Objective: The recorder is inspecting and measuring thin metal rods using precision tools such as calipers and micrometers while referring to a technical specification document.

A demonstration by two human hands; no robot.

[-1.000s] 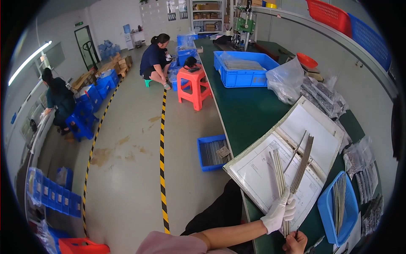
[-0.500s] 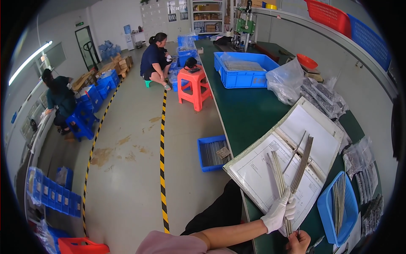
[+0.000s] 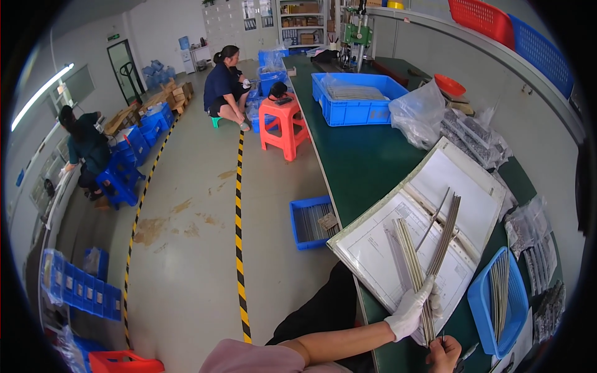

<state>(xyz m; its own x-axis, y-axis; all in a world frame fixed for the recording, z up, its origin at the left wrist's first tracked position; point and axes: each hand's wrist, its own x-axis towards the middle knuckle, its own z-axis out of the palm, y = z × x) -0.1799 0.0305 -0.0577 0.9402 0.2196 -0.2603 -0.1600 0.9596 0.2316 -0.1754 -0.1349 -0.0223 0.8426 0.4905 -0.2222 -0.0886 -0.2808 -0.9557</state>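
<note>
Metal rods [image 3: 444, 239] are spreading in two bundles over an open binder [image 3: 435, 165] at lower right; the white-gloved left hand [image 3: 410, 314] is gripping them, fingers closed, seemingly keeping them together. The bare right hand [image 3: 443, 354] is resting with curled fingers at their bottom ends; whether it is pinching anything, I cannot tell. At far right, a blue basket [image 3: 479, 311] is holding similar rods [image 3: 499, 295]; at upper centre, a blue crate [image 3: 357, 116] is holding thin rods [image 3: 356, 93].
</note>
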